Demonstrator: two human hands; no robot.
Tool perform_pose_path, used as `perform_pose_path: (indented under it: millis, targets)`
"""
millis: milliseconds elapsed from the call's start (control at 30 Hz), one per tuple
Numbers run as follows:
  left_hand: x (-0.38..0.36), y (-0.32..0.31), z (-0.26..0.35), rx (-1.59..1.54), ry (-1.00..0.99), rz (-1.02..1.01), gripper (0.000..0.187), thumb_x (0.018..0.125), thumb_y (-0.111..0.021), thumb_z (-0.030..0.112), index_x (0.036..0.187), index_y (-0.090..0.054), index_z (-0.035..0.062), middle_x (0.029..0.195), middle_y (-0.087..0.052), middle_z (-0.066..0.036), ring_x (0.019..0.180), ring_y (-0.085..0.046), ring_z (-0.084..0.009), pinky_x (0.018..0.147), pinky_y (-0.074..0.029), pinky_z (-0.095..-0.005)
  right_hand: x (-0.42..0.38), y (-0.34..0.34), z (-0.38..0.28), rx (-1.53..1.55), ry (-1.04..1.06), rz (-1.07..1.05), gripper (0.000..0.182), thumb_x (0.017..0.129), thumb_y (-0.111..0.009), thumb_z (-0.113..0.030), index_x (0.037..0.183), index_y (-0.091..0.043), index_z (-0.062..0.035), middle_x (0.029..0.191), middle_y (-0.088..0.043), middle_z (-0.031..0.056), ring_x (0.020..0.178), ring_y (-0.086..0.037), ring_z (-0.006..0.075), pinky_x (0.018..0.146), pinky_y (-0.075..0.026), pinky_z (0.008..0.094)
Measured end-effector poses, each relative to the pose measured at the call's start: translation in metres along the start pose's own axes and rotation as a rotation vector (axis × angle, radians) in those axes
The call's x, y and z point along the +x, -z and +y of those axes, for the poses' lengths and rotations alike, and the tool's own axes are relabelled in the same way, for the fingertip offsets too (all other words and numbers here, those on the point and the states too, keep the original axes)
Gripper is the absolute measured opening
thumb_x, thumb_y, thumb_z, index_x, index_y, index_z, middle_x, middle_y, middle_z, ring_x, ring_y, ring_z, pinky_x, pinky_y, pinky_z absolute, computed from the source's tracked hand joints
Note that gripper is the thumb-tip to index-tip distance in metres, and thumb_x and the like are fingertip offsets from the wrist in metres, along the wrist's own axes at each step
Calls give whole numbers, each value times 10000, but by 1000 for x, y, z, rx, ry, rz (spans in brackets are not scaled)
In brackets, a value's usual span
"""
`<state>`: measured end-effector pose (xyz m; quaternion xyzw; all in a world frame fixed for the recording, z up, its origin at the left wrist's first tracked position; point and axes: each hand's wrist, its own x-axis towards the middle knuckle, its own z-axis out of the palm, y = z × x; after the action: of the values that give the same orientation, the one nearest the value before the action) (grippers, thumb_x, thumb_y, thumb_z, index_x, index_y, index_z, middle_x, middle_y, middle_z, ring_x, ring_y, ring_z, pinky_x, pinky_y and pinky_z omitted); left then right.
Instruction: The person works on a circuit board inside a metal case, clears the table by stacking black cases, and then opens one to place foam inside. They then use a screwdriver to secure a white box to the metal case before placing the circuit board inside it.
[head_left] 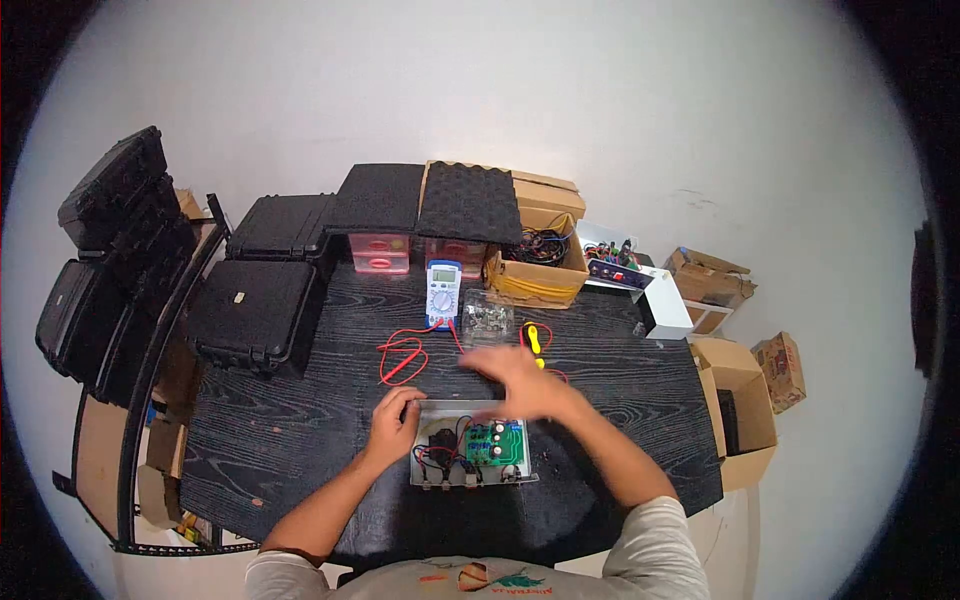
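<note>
An open metal electronics case (475,408) lies on the table in front of me, with a green circuit board (484,452) in its right half. Red and black wires and a dark round part (441,441) fill its left half. My left hand (392,428) has its fingers curled on the case's upper left corner. Over the far edge of the case hovers my right hand (520,383), slightly blurred, its thumb and fingers apart and nothing visible between them. Beyond it are a yellow-handled screwdriver (533,337) and a clear parts box (488,320).
A blue-rimmed multimeter (443,297) with red leads (402,352) stands behind the case. Black hard cases (252,312) sit to the left. A cardboard box of cables (540,278) and a white equipment housing (667,305) stand at the back right. Small dark pieces lie right of the case.
</note>
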<state>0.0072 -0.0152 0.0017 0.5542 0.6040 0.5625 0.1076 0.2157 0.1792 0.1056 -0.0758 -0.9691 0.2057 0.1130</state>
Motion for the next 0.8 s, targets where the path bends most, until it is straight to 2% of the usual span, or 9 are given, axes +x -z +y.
perform_pose_path:
  millis: [67,133,333,467,500,600,633,733,800]
  targets:
    - [2,-1,1,1,0,-10,148,999,-598,70,1081,-693,-8,1029,-705,-173,963,-703,-326,837,-547,-397,-25,7,-47,-36,-73,-212,1213,569,-940,-555,1593,-417,-168,1624,-373,246,1491,-375,442,1170,-263,686]
    - [2,-2,3,-9,12,-14,146,1009,-590,78,1061,-693,-11,1007,-707,-174,941,-706,-333,822,-547,-402,-44,4,-66,-99,-104,-309,1344,501,-932,-616,1634,-361,-170,1642,-293,310,1510,-330,470,1192,-208,715]
    - [2,-6,1,53,-52,4,157,1015,-564,85,1030,-688,-11,976,-705,-177,906,-705,-350,806,-548,-417,-58,-15,-66,-114,-107,-282,1349,492,-969,-503,1645,-332,-216,1646,-243,335,1544,-237,495,1182,-167,759]
    - [-7,-12,3,3,83,55,269,1060,-525,147,1262,-618,-5,1125,-720,-171,1066,-696,-291,949,-528,-386,-59,-12,-72,-149,-112,-265,1331,461,-977,-459,1625,-369,-240,1567,-359,306,1481,-343,470,1172,-243,665]
    - [-13,-8,-2,27,183,-64,428,1093,-477,220,1431,-485,-41,1316,-644,-223,1224,-632,-338,1074,-468,-428,-63,-21,-66,-179,-84,-193,1286,465,-966,-456,1601,-407,-233,1536,-395,290,1452,-382,451,1143,-289,609]
    - [-15,-11,-6,-134,139,-1,575,1133,-366,390,1519,-397,-34,1383,-605,-239,1295,-590,-353,1121,-431,-438,-64,-13,-73,-114,-82,-160,1246,481,-950,-470,1588,-430,-230,1529,-402,289,1438,-393,452,1129,-303,596]
    - [-17,-11,-4,-118,167,-5,707,1131,-254,515,1575,-324,-30,1426,-574,-251,1338,-556,-371,1154,-397,-444,-66,-10,-74,-149,-80,-151,1210,492,-938,-498,1571,-457,-235,1519,-409,272,1426,-397,446,1125,-306,573]
    - [-17,-9,4,-85,173,-11,815,1102,-247,630,1597,-323,-13,1479,-535,-219,1371,-515,-327,1186,-347,-441,-74,18,-76,-85,-138,-134,1180,502,-928,-507,1557,-478,-232,1527,-400,255,1436,-380,435,1143,-283,561]
    - [-14,-3,19,101,216,-113,660,1106,-348,425,1577,-328,-37,1500,-519,-250,1391,-495,-412,1198,-339,-465,-82,44,-74,-5,-239,-92,1176,501,-931,-522,1548,-482,-231,1518,-411,237,1434,-377,431,1151,-275,551]
